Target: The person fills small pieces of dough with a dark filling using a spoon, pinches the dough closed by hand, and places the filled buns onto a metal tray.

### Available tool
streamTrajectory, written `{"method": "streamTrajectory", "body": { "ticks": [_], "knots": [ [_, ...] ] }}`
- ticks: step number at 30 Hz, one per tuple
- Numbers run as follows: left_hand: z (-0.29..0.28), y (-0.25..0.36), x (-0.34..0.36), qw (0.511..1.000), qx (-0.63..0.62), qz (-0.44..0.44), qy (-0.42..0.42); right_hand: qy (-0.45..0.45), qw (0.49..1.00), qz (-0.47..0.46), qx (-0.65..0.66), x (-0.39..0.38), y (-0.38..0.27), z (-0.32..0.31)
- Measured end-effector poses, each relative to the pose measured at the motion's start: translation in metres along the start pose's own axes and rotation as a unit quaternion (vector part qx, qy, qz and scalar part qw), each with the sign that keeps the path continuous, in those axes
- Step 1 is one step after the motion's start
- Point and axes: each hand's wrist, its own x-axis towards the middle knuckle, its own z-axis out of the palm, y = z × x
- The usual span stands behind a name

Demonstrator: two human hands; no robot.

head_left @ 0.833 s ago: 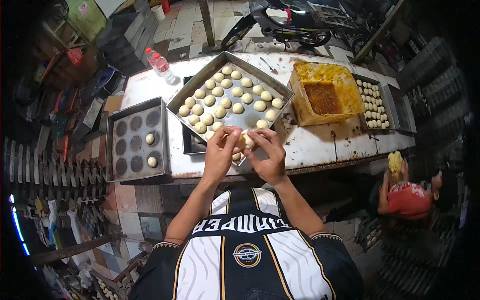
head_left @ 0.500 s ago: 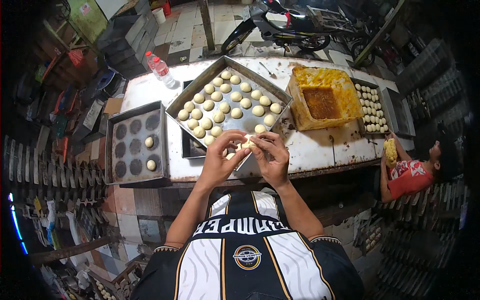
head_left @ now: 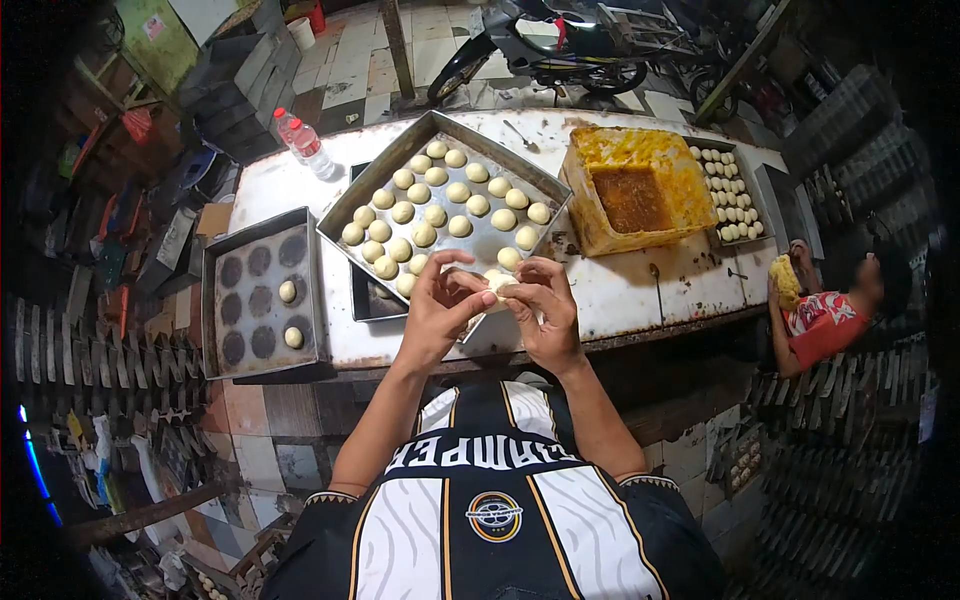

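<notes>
Over the near corner of a metal tray (head_left: 335, 222), a pale piece of dough (head_left: 503, 287) is held between my two hands. My right hand (head_left: 547, 312) pinches it with thumb and fingertips. From the other side, my left hand (head_left: 437, 308) presses its thumb against the dough, with its fingers curled above. Rows of round dough balls (head_left: 459, 226) lie in the tray, and one dough ball (head_left: 508, 259) sits just beyond my fingers. My hands cover the tray's near corner.
To the left, a baking pan (head_left: 262, 368) with dark round marks holds two dough balls. Two red-capped bottles (head_left: 310, 150) stand behind. A yellow-smeared tub (head_left: 590, 220) sits right of the tray, before another filled tray (head_left: 735, 238). A person (head_left: 825, 325) at far right holds a yellow mass.
The table and trays have shifted slightly left in the view. My left fingers have lifted and spread a little from the dough, while its thumb stays on it.
</notes>
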Motion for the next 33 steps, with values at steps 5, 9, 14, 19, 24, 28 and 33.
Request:
{"method": "streamTrajectory", "body": {
  "ticks": [5, 9, 14, 19, 24, 28, 33],
  "knots": [
    [0.013, 0.009, 0.004, 1.000, -0.001, -0.020, -0.010, -0.028, 0.999, 0.025, 0.037, -0.004, 0.004, -0.007],
    [0.002, -0.003, 0.006, 0.989, 0.029, -0.071, -0.128, -0.005, 0.999, 0.013, -0.032, -0.007, 0.002, -0.005],
    [0.021, -0.017, 0.011, 0.982, 0.168, 0.077, -0.040, 0.046, 0.937, 0.141, 0.316, -0.018, 0.016, 0.011],
    [0.038, -0.032, 0.015, 0.986, 0.122, 0.097, -0.054, 0.097, 0.728, 0.307, 0.605, -0.032, 0.009, 0.005],
    [0.060, -0.042, 0.027, 0.988, 0.049, 0.008, -0.148, 0.126, 0.716, 0.356, 0.587, -0.035, 0.013, -0.008],
    [0.060, -0.074, 0.049, 0.964, 0.186, 0.011, -0.187, 0.149, 0.710, 0.394, 0.565, -0.036, 0.028, -0.025],
    [0.065, -0.107, 0.048, 0.983, 0.160, -0.044, -0.073, 0.199, 0.699, 0.442, 0.526, -0.060, 0.077, -0.049]
  ]
}}
